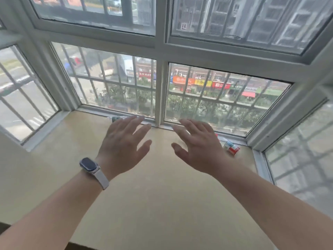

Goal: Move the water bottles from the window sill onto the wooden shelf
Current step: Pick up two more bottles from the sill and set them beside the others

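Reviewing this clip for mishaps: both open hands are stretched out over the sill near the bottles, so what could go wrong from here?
1. The red-labelled bottle seems to lie on its side near the right corner of the window sill; a brush from the right hand could roll it.
2. The green-labelled bottle is mostly hidden behind the fingers of the left hand, so a blind grab may fumble it.

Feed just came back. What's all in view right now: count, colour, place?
window sill: one, beige, under the windows
red-label bottle: one, clear, lying on the sill near the right corner
green-label item: one, perhaps a bottle, mostly hidden behind left fingers
windows: several, white frames, barred, on three sides
watch: one, dark face, pale strap, left wrist
left hand: open, above sill, empty
right hand: open, above sill, empty
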Motion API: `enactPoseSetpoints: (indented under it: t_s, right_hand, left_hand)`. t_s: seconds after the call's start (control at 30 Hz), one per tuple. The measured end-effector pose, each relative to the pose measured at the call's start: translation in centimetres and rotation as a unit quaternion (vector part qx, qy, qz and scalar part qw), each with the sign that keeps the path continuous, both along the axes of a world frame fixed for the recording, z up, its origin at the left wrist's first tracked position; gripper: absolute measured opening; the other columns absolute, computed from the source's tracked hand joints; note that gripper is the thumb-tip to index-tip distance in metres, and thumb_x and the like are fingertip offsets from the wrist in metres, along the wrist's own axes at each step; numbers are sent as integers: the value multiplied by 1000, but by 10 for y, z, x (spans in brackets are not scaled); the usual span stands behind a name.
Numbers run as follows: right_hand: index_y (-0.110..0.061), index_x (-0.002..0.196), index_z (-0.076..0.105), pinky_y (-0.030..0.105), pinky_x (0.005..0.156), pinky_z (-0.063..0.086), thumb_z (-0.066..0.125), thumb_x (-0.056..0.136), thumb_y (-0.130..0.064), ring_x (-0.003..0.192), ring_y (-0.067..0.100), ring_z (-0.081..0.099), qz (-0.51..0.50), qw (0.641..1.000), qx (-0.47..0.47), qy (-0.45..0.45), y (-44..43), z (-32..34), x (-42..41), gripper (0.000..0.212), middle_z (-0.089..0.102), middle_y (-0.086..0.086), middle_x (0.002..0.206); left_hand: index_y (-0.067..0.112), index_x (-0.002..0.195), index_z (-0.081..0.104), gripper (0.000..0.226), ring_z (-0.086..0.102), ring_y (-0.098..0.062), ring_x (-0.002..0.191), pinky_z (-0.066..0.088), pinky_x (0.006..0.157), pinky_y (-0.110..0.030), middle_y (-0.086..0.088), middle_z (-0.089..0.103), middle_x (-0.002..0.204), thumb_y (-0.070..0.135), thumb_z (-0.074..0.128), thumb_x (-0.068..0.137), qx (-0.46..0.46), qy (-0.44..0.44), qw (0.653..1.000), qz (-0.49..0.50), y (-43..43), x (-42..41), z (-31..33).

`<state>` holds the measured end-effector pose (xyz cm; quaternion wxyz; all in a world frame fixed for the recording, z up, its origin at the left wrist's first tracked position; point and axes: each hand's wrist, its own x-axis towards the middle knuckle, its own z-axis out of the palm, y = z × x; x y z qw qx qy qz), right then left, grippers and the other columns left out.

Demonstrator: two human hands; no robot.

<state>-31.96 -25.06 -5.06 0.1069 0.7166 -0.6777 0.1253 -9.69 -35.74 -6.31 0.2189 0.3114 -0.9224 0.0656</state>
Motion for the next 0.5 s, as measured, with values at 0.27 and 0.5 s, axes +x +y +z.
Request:
enactPoseSetpoints:
  t_s: [0.27, 0.5]
  right_hand:
    - [-14, 129, 61, 47, 103, 35, 43, 91, -49, 124, 34, 49, -129, 991, 39, -1, 4, -9, 29, 54, 56, 12, 135]
    - [-16, 130, 60, 43, 103, 28, 41, 92, -49, 123, 33, 50, -208, 976, 56, 12, 15, -9, 3, 54, 56, 10, 135]
  left_hand:
    - [10, 119, 69, 47, 54, -38, 123, 37, 105, -54, -15, 62, 130, 41, 48, 91, 51, 9, 994, -91, -49, 4, -21]
    - [12, 120, 68, 47, 54, -36, 124, 34, 106, -51, -14, 62, 131, 42, 48, 91, 62, 0, 986, -155, -61, -39, -32]
